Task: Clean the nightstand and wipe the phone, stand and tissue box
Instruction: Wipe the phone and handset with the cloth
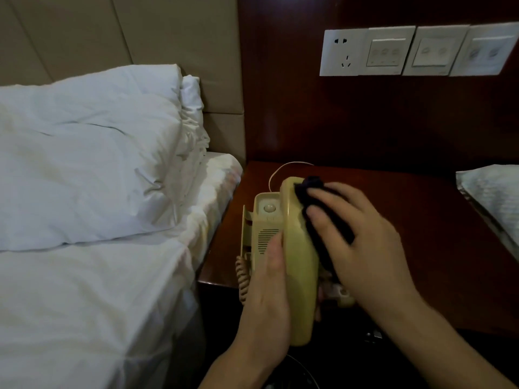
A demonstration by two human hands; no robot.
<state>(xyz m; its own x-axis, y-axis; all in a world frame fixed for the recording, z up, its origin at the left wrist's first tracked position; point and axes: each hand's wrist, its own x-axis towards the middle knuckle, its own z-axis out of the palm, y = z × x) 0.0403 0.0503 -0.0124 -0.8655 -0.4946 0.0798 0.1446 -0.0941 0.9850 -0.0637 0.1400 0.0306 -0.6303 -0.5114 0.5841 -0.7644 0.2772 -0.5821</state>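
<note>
Far to the left of both hands lies the bed (92, 290), its white sheet smooth but faintly creased, with a plump, rumpled white pillow (84, 161) leaning against a padded beige headboard (168, 32) of flat stitched panels. Just left of the left hand the phone base (264, 220) sits on the dark, glossy reddish-brown table (421, 234); it is a pale yellow plastic box with a round button near its top, a slotted speaker grille below, and a tight coiled cord (243, 279) hanging off its near corner beside the left wrist. The left hand (266, 299) curls round the handset (299, 256), thumb along its left edge, holding it lifted on edge over the base; the handset is a long, smooth, rounded bar of the same yellowed plastic, slightly shiny. A thin pale wire (280, 171) loops up behind it, beyond the fingertips. The right hand (362, 242) presses a dark, soft, crumpled cloth (317, 217) flat against the handset's right face, fingers spread and fairly straight over the fabric, which bunches up near the handset's far end. Above and beyond the right hand, a row of white plastic wall plates (415, 50) is set in a dark polished wood panel: one socket and three switch panels. Well to the right of the right hand, at the frame's edge, lies something pale and crinkly (494, 197); I cannot tell what it is.
</note>
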